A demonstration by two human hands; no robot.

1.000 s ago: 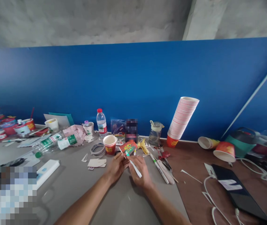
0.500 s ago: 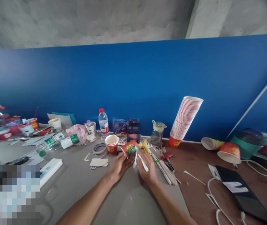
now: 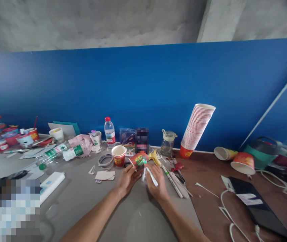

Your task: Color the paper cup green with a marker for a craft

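Right now the red printed card piece [image 3: 138,160] sits just beyond the fingertips of both hands, held between them. The left hand [image 3: 126,178] curls its fingers onto the near-left edge, and the right hand [image 3: 158,183] touches the right edge. The right fingers are also closed round 1 white pen [image 3: 151,176] (its long axis slants from the fingertips back across the hand, toward the wrist). Both hands are equally near the piece. A red paper cup [image 3: 118,155] stands just left of the left fingertips.
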